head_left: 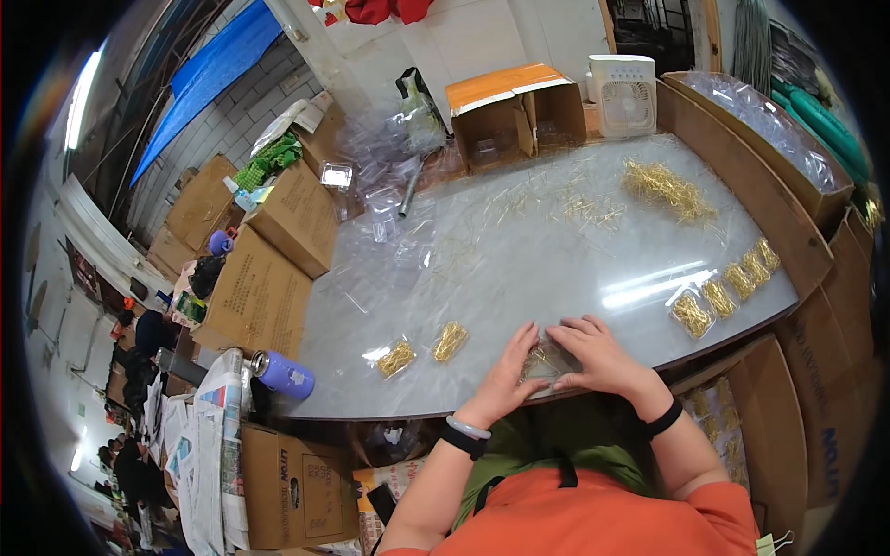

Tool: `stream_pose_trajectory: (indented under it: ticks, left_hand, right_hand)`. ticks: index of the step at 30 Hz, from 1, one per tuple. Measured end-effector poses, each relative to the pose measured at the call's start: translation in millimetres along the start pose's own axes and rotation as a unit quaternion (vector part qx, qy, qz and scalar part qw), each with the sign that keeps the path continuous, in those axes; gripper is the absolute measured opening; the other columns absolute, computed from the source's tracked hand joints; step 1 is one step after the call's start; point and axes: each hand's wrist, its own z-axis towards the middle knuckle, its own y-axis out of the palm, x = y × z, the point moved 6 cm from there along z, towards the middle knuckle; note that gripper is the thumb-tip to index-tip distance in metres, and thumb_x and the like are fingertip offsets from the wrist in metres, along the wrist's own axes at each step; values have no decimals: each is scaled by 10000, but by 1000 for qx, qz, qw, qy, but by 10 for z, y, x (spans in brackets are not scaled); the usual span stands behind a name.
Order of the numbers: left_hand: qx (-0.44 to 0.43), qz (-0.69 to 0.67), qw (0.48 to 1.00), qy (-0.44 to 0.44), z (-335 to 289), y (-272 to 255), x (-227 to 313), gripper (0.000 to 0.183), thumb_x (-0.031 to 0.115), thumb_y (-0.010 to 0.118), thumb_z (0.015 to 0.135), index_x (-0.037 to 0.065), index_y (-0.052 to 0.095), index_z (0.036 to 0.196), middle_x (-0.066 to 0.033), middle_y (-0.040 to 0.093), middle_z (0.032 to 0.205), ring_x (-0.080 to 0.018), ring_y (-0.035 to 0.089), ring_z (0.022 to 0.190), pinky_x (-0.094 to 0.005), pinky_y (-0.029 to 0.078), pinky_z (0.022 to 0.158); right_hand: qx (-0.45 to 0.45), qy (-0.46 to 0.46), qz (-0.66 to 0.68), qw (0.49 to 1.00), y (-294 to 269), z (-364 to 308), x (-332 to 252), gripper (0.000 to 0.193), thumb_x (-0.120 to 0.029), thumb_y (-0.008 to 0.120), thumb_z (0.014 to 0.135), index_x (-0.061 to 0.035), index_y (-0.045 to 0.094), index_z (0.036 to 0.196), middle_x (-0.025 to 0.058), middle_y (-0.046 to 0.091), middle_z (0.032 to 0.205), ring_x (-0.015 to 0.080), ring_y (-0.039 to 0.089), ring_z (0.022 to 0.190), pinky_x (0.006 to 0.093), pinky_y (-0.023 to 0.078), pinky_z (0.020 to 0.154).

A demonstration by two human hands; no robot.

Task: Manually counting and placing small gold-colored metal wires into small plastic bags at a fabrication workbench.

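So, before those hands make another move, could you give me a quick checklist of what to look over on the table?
1. Both hands in view: ok. The left hand and right hand are at the table's front edge.
2. Gold bits between the hands fully bagged: cannot tell; the fingers hide too much.
3. Two left-side packets apart from the left hand: ok, with a gap between them too.
4. Row of packets apart from the right hand: ok, near the table's right edge.
5. Loose gold pile kept together: not ok; stray pieces are scattered beside it.
6. Purple bottle apart from both hands: ok.
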Motion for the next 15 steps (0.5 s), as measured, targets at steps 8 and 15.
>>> stream_pose_trajectory:
  ticks: [8, 15]
  left_hand:
    - [95, 242, 965, -29, -156, -88, -29, 760, 197, 810, 844, -47, 429, 1455, -264, 423, 1513, -433, 446, 1379, -468, 398, 1139]
    - [93, 283, 954, 11, -146, 136, -18, 539, 75, 718, 880, -63, 508, 1356, -268, 521, 1377, -455, 465, 1317, -500, 396, 1124]
  right_hand:
    - [-12, 16, 87, 996, 230, -1, 55, 501, -46, 669, 864, -21, 574, 1355, 198, 591, 1377, 365, 516, 1319, 456, 437, 1085]
    - [141, 116, 7, 983, 378, -190, -338, 560, 135, 512, 824, 105, 465, 1381, 354, 406, 1485, 497, 444, 1352, 501, 396, 1140]
